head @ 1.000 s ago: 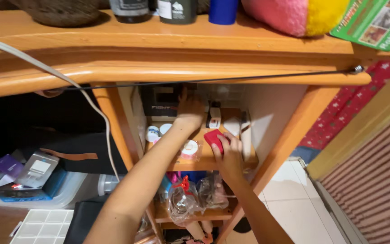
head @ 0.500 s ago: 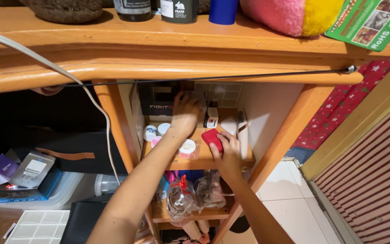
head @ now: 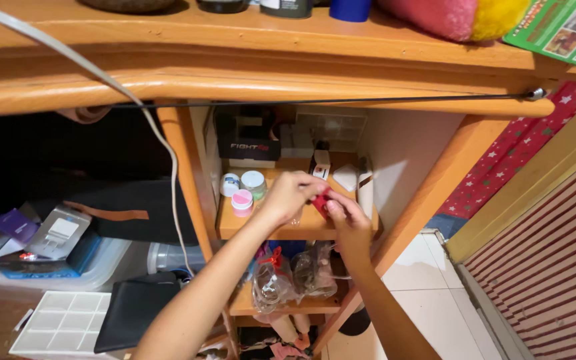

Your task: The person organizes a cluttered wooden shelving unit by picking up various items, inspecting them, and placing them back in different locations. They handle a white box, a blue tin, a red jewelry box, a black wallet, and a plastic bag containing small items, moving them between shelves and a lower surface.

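Observation:
Both my hands meet over the front of a small wooden shelf [head: 269, 229] under a desk. My right hand [head: 349, 221] grips a small red object [head: 320, 199], most of it hidden by fingers. My left hand [head: 291, 193] pinches the same red object from the left. Behind the hands a black box [head: 248, 142] stands at the back of the shelf, with small round jars, one pink-lidded [head: 242, 201] and one pale-lidded [head: 253, 181], to the left. White items [head: 345, 177] lie at the right of the shelf.
A wooden desk edge [head: 235, 90] with a black wire and a white cable [head: 88, 70] runs overhead. Clear plastic bags [head: 288, 280] fill the shelf below. A white divided tray [head: 65, 323], dark pouch and boxes lie at the left. Tiled floor is at the right.
My left hand has drawn back from the black box at the rear of the shelf and come forward onto the red object held by my right hand. The view shifted slightly down.

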